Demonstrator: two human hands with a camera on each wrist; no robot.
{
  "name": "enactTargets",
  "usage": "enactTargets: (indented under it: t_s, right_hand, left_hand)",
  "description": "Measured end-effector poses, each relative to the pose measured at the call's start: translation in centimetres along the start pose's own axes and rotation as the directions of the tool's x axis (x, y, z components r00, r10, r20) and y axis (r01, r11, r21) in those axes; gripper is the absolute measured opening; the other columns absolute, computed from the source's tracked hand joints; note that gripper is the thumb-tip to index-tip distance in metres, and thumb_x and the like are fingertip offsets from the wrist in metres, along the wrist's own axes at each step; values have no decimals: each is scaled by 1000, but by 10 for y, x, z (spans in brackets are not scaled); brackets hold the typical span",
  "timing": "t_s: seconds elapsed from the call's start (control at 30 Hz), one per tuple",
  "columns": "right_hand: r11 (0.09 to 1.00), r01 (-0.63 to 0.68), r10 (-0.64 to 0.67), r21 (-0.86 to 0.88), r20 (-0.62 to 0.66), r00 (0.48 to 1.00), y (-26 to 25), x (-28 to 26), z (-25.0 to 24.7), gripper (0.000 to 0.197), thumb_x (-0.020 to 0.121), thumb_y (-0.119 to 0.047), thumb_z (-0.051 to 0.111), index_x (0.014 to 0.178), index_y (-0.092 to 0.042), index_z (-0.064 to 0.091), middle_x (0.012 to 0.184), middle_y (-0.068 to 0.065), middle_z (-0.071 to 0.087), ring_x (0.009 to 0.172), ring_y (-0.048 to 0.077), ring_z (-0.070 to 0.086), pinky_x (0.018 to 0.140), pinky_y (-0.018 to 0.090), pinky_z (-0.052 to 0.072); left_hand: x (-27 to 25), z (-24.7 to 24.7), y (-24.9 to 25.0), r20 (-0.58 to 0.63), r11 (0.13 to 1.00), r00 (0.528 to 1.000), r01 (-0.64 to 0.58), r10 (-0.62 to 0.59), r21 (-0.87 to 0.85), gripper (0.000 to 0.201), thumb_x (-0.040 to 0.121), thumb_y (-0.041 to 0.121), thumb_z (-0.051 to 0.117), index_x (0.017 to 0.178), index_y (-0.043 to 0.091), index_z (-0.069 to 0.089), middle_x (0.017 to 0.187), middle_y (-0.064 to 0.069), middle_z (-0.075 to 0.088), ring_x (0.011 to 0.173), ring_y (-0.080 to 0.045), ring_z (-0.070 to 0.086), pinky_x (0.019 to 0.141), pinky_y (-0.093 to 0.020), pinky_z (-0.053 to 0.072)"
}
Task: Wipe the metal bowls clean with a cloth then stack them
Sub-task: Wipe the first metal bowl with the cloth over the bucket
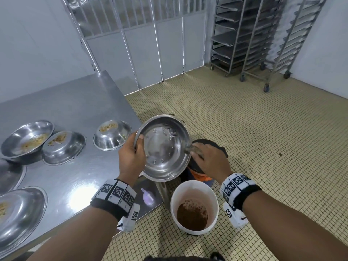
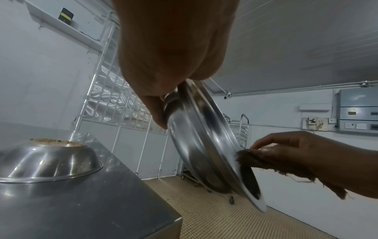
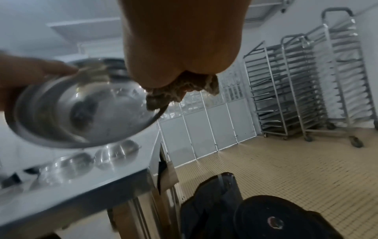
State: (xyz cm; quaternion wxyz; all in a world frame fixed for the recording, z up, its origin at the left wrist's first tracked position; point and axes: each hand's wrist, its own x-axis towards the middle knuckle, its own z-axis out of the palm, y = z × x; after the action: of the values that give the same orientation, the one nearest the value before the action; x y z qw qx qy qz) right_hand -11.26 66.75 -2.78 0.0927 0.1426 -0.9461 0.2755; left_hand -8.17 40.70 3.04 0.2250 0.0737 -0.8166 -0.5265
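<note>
Left hand gripping the near-left rim of a metal bowl, thumb hooked over the lip, fingers curled behind against the outer wall. Bowl held in the air, tilted with its hollow facing up toward the head camera, just off the right edge of the tabletop, above the floor and a black bin. Right hand pinching a frayed brownish cloth, fingers bunched round it, cloth pressed to the bowl's right rim. Interior shining, no crumbs visible; likely the wiping step near its end, with the rim being finished. Next move, as a guess: one more pass round the lip, then setting the bowl down as the base of a stack, calling for a steady left grip while the cloth drags against the edge.

Out on the tabletop, an upturned bowl near the right edge, brown crumbs on its base, still to be wiped. Further left, another upturned bowl with crumbs, touching a larger soiled bowl lying open. At the near-left corner, one more soiled bowl; no stack begun yet. On the tiled floor below the hands, a white bucket holding brown residue. Against the far wall, wheeled tray racks.
</note>
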Motion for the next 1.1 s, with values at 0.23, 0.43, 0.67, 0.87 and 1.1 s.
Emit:
enactTargets:
  t_s: [0.23,0.43,0.67,0.87,1.1]
  right_hand:
    - [965,-37,-11,258,181,983,-34,16,-8,47,90,-32,38,134,-28,55,128,1,61,113,18,55,98,39,47]
    - [970,-66,-18,233,341,940,-57,33,-14,66,91,-11,54,151,-32,38,142,0,53,128,19,51,109,41,44]
    - [998,-11,-12,63,363,932,-61,37,-8,15,91,-20,63,104,-14,66,111,1,56,100,23,59,90,40,49]
    - [948,17,-70,318,154,986,-63,41,-22,19,91,-24,68,80,-23,53,67,-3,57,54,6,48,52,22,40]
    - [934,-51,138,355,-226,964,-56,60,-36,21,99,-39,62,92,-21,55,64,-6,56,45,3,48,41,14,34]
  left_hand:
    - [-6,5,6,36,999,999,-21,23,-50,17,108,26,53,105,28,70,87,0,71,73,4,61,64,-6,45]
    - [-12,8,9,93,997,995,-35,41,-69,18,108,21,54,99,25,69,75,23,68,72,4,64,64,-8,46]
    - [-14,4,-1,116,999,993,-4,8,-39,17,108,25,54,102,25,70,78,22,69,76,1,65,65,-9,46]
    - [-16,2,-4,135,993,988,90,-79,-78,17,107,26,55,107,26,73,84,9,73,78,-2,68,64,-11,49]
    - [-19,3,-1,177,985,980,115,-91,-131,19,108,27,54,108,24,73,92,9,76,89,-7,72,78,-26,56]
